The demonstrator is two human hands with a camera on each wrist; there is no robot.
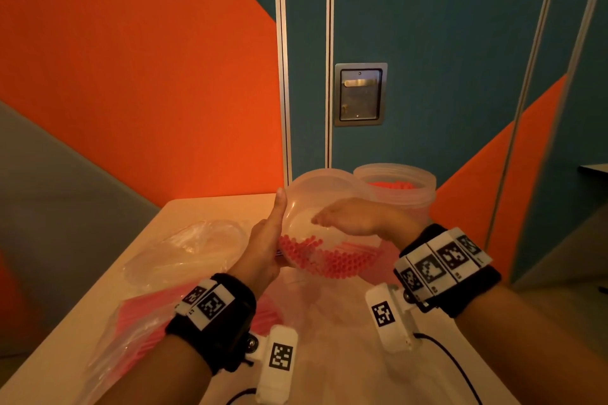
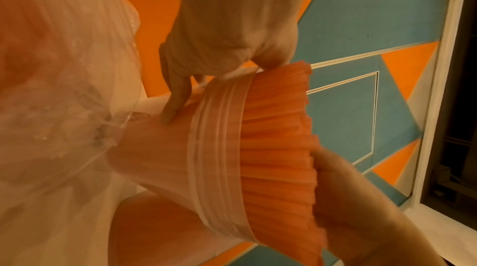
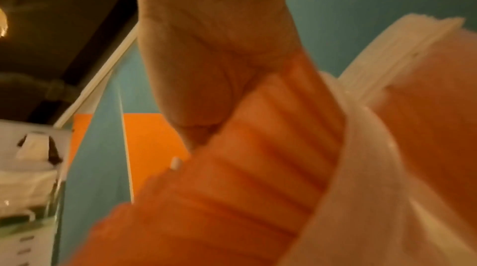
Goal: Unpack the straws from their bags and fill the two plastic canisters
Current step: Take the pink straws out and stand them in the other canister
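At about 7 o'clock lies a bag of pink straws [image 1: 144, 322] on the table [image 1: 345, 371]. Ahead, the left hand [image 1: 263, 250], fingers straight, presses the rim of the tilted canister [image 1: 316, 207]; the right hand [image 1: 355, 217] reaches into its mouth, though whether its fingers clasp straws [image 1: 329, 260] I cannot tell. Loosely packed, they could slide out if it tips further. At 1 o'clock stands the second canister [image 1: 398, 187], nearly full. Beyond rises an orange-and-teal wall [image 1: 164, 76].

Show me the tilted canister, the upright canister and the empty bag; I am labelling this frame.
tilted canister [image 1: 316, 187]: head view, on its clear upper wall.
upright canister [image 1: 396, 173]: head view, on its rim.
empty bag [image 1: 187, 250]: head view, on the crumpled clear plastic.
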